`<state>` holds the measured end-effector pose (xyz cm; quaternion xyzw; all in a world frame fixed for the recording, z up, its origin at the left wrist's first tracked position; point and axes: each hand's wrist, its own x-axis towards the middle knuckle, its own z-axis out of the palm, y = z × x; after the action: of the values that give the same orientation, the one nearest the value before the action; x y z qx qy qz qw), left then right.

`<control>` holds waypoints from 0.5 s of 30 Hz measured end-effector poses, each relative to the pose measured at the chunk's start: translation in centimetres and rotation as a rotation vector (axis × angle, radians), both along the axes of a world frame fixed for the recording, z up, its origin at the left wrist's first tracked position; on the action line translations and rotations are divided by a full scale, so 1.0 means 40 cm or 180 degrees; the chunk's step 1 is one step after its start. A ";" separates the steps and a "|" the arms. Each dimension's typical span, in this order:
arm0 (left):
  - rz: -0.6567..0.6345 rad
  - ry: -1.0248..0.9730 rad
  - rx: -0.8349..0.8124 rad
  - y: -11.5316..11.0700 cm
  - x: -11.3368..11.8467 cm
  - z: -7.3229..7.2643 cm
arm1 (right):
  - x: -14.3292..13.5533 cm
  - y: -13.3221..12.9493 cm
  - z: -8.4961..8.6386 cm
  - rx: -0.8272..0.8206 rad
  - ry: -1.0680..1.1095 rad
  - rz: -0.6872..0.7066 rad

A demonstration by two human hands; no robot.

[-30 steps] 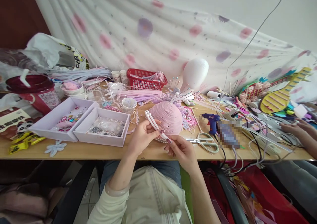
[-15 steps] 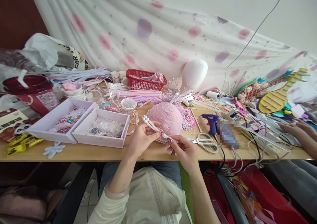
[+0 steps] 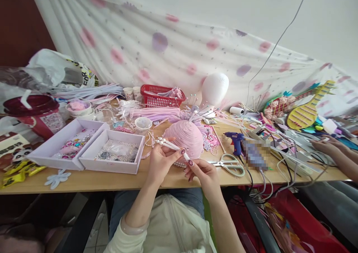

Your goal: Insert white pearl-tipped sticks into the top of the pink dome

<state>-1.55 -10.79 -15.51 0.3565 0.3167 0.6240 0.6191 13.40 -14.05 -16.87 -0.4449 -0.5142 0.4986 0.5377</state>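
Observation:
My left hand [image 3: 160, 165] is closed on a small bunch of white pearl-tipped stems [image 3: 169, 144], pearls pointing up and left. At the lower end of the bunch, my right hand [image 3: 205, 174] pinches a narrow white strip [image 3: 186, 156] between thumb and fingertips. Whether the strip is tape or part of the stems is too small to tell. Just behind both hands stands a pink cord-wrapped dome [image 3: 186, 133] with pearl trim at its base. Scissors with pale green handles [image 3: 234, 166] lie to the right of my right hand.
Left are two white trays [image 3: 112, 165] of beads and gems, and a red cup [image 3: 36, 115]. Behind stand a paper cup [image 3: 143, 126], a red basket [image 3: 162, 100] and a white foam head [image 3: 215, 88]. Right are a blue glue gun [image 3: 236, 143], cables, and another person's hands [image 3: 327, 146].
The view has tilted, so the table sits slightly lower in it. Both hands keep their grip, and the pearl tips look a little more spread and turned further left.

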 end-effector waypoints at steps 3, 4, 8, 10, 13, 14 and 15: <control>-0.0008 0.0074 0.0038 0.004 0.001 -0.007 | 0.000 0.001 -0.001 0.0212 -0.0213 -0.0055; -0.0046 0.0123 0.0046 0.005 0.002 -0.009 | -0.001 0.002 0.000 0.0275 -0.0297 -0.0033; -0.0249 0.0497 0.0147 0.004 0.005 -0.009 | -0.010 0.011 0.004 0.0569 -0.0690 0.0108; -0.0243 0.0844 0.0248 -0.006 -0.008 -0.001 | -0.013 0.015 0.001 0.0758 -0.0890 0.0125; -0.0050 0.1745 0.0302 -0.041 -0.060 0.021 | -0.008 0.020 -0.017 0.1128 -0.1247 -0.0098; 0.0184 0.2074 0.0330 -0.056 -0.083 0.028 | -0.005 0.022 -0.024 0.1240 -0.1324 -0.0232; 0.0436 0.2313 0.0379 -0.072 -0.105 0.034 | -0.001 0.024 -0.031 0.1326 -0.1357 -0.0364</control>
<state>-5.73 -13.66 -14.17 0.5681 0.5020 0.5140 0.4013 13.34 -13.10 -18.11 -0.4479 -0.6808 0.2467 0.5245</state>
